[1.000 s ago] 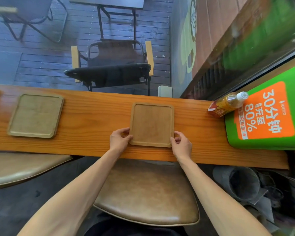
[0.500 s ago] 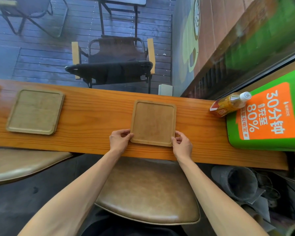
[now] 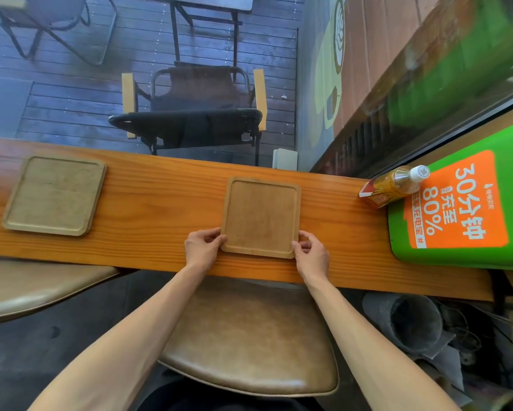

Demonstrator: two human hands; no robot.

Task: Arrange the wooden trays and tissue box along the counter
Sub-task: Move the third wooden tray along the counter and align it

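Observation:
A square brown wooden tray (image 3: pixel 261 216) lies flat on the long wooden counter (image 3: pixel 160 209), right in front of me. My left hand (image 3: pixel 203 249) pinches its near left corner and my right hand (image 3: pixel 311 253) pinches its near right corner. A second, paler wooden tray (image 3: pixel 55 195) lies flat farther left on the counter, apart from both hands. No tissue box is in view.
A tea bottle (image 3: pixel 393 186) lies on its side at the counter's right end, against a green and orange sign (image 3: pixel 462 209). Two brown padded stools (image 3: pixel 249 339) stand below the counter's near edge. Beyond the window glass are a chair (image 3: pixel 190 114) and decking.
The held tray has slid slightly away from the near edge and squared up with the counter. Both hands stay on its near corners. The left tray has not moved.

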